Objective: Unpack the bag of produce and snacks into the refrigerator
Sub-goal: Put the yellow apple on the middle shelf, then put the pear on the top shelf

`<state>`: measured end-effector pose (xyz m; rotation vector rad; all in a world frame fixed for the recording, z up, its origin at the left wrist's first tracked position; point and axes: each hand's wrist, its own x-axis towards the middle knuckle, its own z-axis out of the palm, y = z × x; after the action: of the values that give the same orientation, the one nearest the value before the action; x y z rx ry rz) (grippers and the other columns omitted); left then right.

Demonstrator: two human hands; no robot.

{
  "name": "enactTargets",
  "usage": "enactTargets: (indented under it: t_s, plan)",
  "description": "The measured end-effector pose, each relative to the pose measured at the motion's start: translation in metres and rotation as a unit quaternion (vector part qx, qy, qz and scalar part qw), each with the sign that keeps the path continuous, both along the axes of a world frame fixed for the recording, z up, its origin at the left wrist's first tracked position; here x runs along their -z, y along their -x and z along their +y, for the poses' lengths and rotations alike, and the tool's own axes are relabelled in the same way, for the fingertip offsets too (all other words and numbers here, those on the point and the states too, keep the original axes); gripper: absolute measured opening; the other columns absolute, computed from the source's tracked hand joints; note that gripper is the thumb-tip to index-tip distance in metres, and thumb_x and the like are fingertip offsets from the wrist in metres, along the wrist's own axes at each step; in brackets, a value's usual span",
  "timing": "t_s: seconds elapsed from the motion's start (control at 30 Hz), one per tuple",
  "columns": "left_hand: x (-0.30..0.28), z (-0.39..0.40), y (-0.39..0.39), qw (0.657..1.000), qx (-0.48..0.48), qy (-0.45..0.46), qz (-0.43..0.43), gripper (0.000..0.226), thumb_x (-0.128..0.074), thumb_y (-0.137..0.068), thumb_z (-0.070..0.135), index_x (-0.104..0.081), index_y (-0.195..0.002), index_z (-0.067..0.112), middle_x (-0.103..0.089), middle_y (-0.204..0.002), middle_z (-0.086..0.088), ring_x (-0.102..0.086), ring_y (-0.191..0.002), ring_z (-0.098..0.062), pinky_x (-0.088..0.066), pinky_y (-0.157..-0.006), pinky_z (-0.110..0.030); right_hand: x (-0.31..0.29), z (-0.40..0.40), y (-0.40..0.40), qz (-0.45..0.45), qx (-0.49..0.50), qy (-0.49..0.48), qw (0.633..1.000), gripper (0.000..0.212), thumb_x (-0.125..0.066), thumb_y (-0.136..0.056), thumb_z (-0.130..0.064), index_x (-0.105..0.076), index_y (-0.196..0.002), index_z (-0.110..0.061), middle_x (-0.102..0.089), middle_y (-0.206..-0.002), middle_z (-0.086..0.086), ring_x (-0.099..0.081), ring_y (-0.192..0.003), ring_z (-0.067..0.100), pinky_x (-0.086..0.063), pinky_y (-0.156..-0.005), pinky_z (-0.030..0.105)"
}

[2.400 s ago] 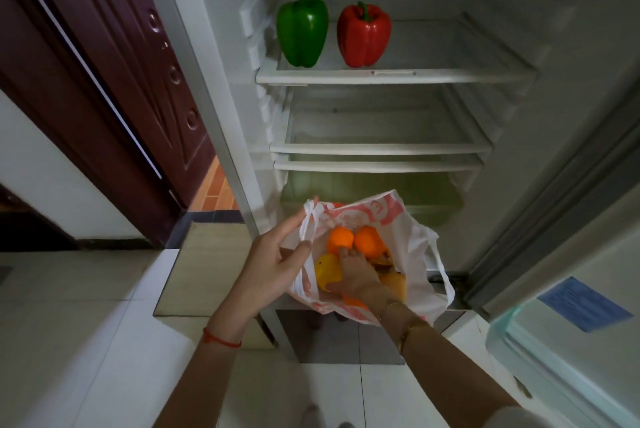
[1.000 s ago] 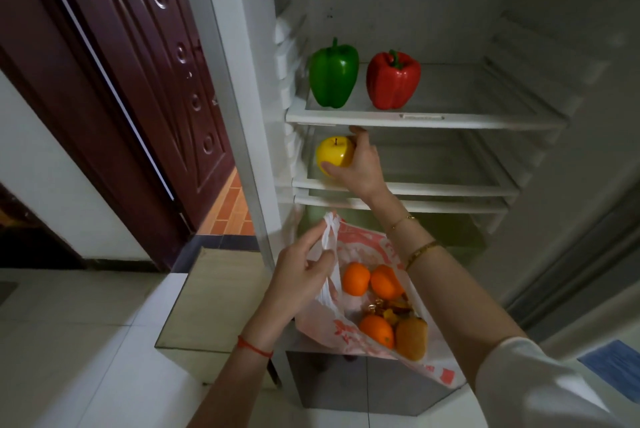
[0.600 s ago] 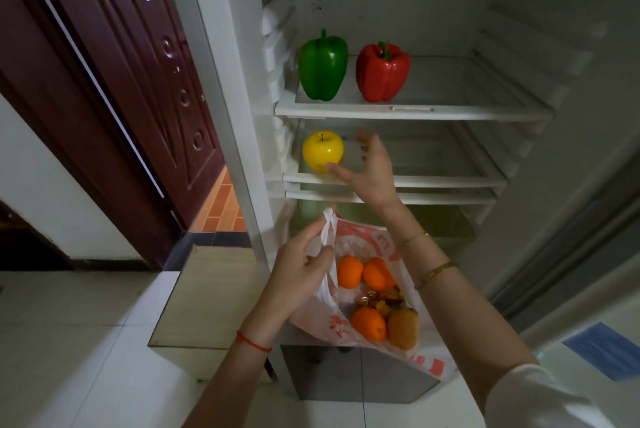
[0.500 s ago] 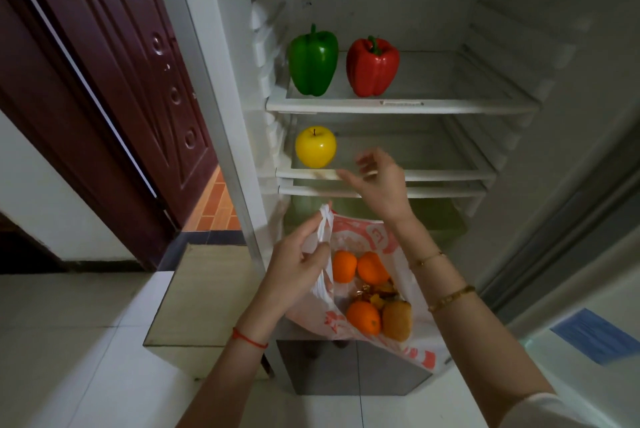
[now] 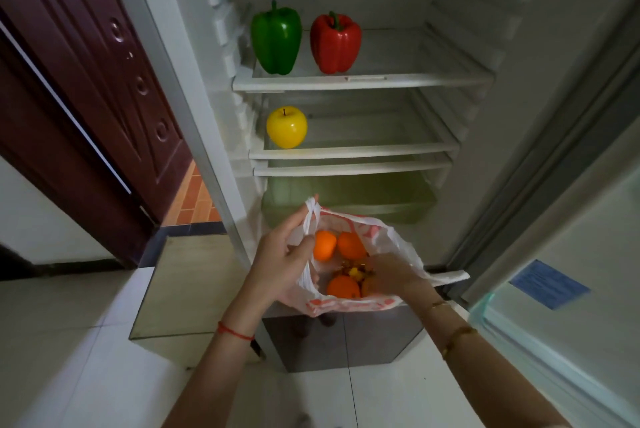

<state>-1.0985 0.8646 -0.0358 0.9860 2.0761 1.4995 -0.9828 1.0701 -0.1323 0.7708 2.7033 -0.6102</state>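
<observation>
My left grip (image 5: 282, 265) pinches the knotted handle of the white-and-red plastic bag (image 5: 388, 244), thumb and fingers curled on the plastic, and holds its mouth open in front of the open refrigerator (image 5: 485, 47). My right grip (image 5: 389, 277) is down inside the bag with its fingers bent over the contents; whether it has actually closed on anything I cannot tell from here. Between the two grips lie two oranges (image 5: 323, 246) side by side, and a third orange (image 5: 343, 287) sits just left of the right grip, touching a small pile of gold-wrapped snacks (image 5: 353, 270). Above and beyond the left grip, a yellow apple (image 5: 286, 127) rests at the left end of the middle shelf (image 5: 363, 150). Higher still, a green pepper (image 5: 276, 37) and a red pepper (image 5: 335, 42) stand upright, near each other, on the top shelf (image 5: 398, 79). A greenish drawer (image 5: 363, 199) sits just behind the bag.
</observation>
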Motion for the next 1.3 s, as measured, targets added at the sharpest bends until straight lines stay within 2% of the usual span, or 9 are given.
enactTargets:
  t_s: [0.1, 0.4, 0.53, 0.67, 0.77, 0.93, 1.07, 1.17, 1.3]
  plan:
    - [0.001, -0.002, -0.004, 1.0, -0.008, 0.01, 0.0, 0.058, -0.052, -0.097, 0.005, -0.043, -0.147, 0.033, -0.067, -0.1, 0.035, -0.04, -0.05, -0.006, -0.036, -0.052, -0.03, 0.02, -0.003, -0.006, -0.052, -0.032, -0.09, 0.994, 0.045, -0.047, -0.098, -0.026, -0.041, -0.14, -0.013, -0.046, -0.142, 0.012, -0.045, -0.129, 0.033, -0.036, -0.111, 0.043]
    - [-0.002, -0.007, -0.007, 1.0, -0.006, 0.024, -0.015, 0.056, -0.053, -0.097, 0.008, -0.044, -0.147, 0.032, -0.063, -0.1, 0.044, -0.051, -0.088, -0.015, -0.042, -0.073, -0.036, 0.046, 0.004, -0.013, -0.064, -0.077, -0.223, 0.97, 0.04, -0.044, -0.099, -0.03, -0.048, -0.137, -0.019, -0.031, -0.156, 0.008, -0.024, -0.145, 0.03, -0.019, -0.119, 0.042]
    - [-0.004, -0.005, -0.004, 1.0, -0.003, 0.016, -0.002, 0.058, -0.053, -0.096, 0.01, -0.042, -0.148, 0.033, -0.064, -0.117, 0.032, -0.051, -0.061, -0.021, -0.046, -0.06, -0.036, 0.029, 0.003, -0.01, -0.009, -0.043, -0.127, 0.991, 0.054, -0.051, -0.095, -0.032, -0.037, -0.144, -0.015, -0.038, -0.147, 0.01, -0.04, -0.134, 0.029, -0.031, -0.115, 0.039]
    - [-0.007, -0.001, 0.002, 1.0, 0.009, 0.009, -0.005, 0.057, -0.054, -0.096, 0.019, -0.039, -0.15, 0.032, -0.055, -0.144, 0.013, -0.063, -0.119, -0.021, -0.054, -0.097, -0.047, -0.011, 0.003, -0.001, 0.122, 0.058, 0.062, 0.989, 0.048, -0.069, -0.085, -0.021, -0.046, -0.125, -0.01, -0.045, -0.112, 0.0, -0.049, -0.103, 0.018, -0.04, -0.082, 0.021]
    - [-0.009, 0.005, 0.007, 1.0, 0.009, 0.001, -0.014, 0.057, -0.052, -0.098, 0.013, -0.039, -0.149, 0.034, -0.054, -0.143, 0.015, -0.059, -0.123, -0.008, -0.051, -0.102, -0.046, -0.064, 0.006, 0.004, 0.235, 0.062, 0.102, 0.964, 0.064, -0.085, -0.069, -0.031, -0.052, -0.122, -0.017, -0.06, -0.108, -0.006, -0.061, -0.096, 0.011, -0.054, -0.079, 0.023]
    - [-0.011, 0.014, 0.015, 1.0, 0.003, -0.006, -0.011, 0.058, -0.053, -0.098, 0.013, -0.038, -0.149, 0.035, -0.057, -0.14, 0.014, -0.061, -0.121, -0.013, -0.054, -0.097, -0.048, -0.164, 0.015, 0.013, 0.45, 0.106, 0.177, 0.869, 0.056, -0.082, -0.074, -0.017, -0.052, -0.121, -0.016, -0.061, -0.112, -0.003, -0.064, -0.099, 0.015, -0.058, -0.08, 0.028]
    - [-0.016, 0.02, 0.02, 1.0, -0.008, -0.006, -0.017, 0.061, -0.053, -0.097, 0.009, -0.038, -0.149, 0.036, -0.061, -0.133, 0.018, -0.07, -0.095, -0.022, -0.058, -0.081, -0.055, -0.215, 0.038, 0.041, 0.593, 0.13, 0.066, 0.792, 0.054, -0.075, -0.072, -0.026, -0.051, -0.12, -0.021, -0.06, -0.118, 0.003, -0.063, -0.1, 0.015, -0.055, -0.082, 0.027]
    - [-0.016, 0.023, 0.025, 1.0, 0.002, -0.005, -0.009, 0.063, -0.052, -0.097, 0.007, -0.038, -0.147, 0.043, -0.066, -0.112, 0.033, -0.067, -0.073, -0.033, -0.058, -0.065, -0.052, -0.234, 0.062, 0.071, 0.616, 0.141, -0.056, 0.773, 0.055, -0.074, -0.073, -0.023, -0.052, -0.122, -0.012, -0.053, -0.12, 0.008, -0.057, -0.104, 0.018, -0.052, -0.086, 0.031]
    - [-0.018, 0.029, 0.03, 1.0, -0.002, -0.014, 0.006, 0.063, -0.051, -0.098, 0.006, -0.038, -0.142, 0.05, -0.071, -0.1, 0.011, -0.06, -0.061, -0.028, -0.048, -0.05, -0.033, -0.244, 0.089, 0.11, 0.578, 0.128, -0.158, 0.79, 0.056, -0.077, -0.073, -0.022, -0.052, -0.121, -0.006, -0.051, -0.12, 0.012, -0.053, -0.109, 0.027, -0.045, -0.091, 0.032]
